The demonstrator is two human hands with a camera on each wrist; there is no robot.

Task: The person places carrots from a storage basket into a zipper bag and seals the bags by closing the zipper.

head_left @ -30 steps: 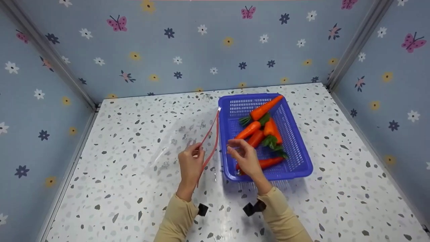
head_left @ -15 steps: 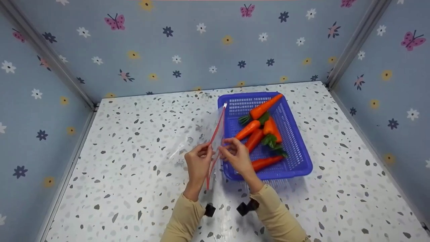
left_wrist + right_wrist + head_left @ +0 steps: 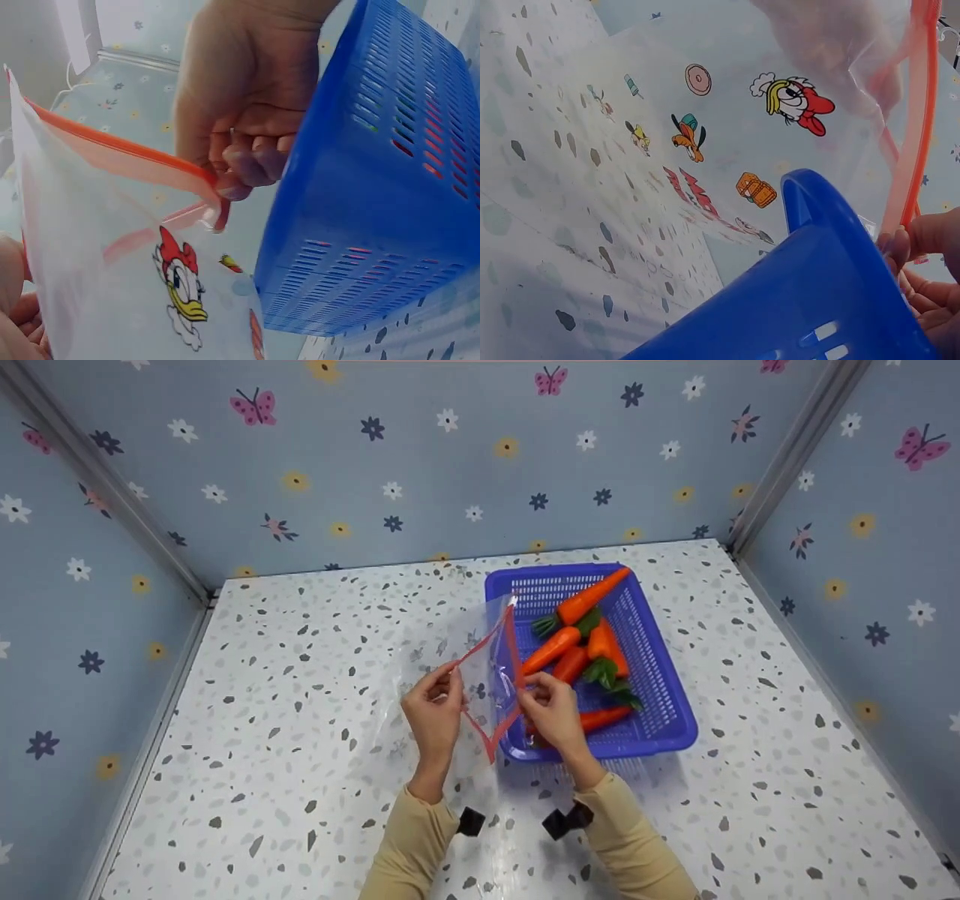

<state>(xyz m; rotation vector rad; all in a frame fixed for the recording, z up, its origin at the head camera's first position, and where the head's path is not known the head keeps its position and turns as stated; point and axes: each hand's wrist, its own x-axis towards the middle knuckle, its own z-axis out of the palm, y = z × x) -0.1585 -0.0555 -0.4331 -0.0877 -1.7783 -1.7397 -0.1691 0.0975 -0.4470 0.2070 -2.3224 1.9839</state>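
A clear zip bag (image 3: 420, 652) with a red zip edge and cartoon prints is spread at its mouth between both hands. My left hand (image 3: 435, 712) pinches the left side of the mouth, while the right side is pinched by my right hand (image 3: 556, 716) over the basket's left rim. The zip's white slider (image 3: 512, 601) sits at the mouth's far corner. In the left wrist view, a printed duck (image 3: 180, 285) shows on the bag. Several orange carrots (image 3: 592, 596) with green tops lie in the blue basket (image 3: 667, 667), some partly hidden by my right hand.
The basket stands on a white speckled table (image 3: 262, 720), right of the middle. Blue flowered panels (image 3: 450, 465) enclose the back and sides. The bag's body reaches over the table left of the basket.
My right hand, holding nothing a second ago, has taken hold of the bag's right edge. Both zip edges have spread apart into a wide mouth, now partly over the basket.
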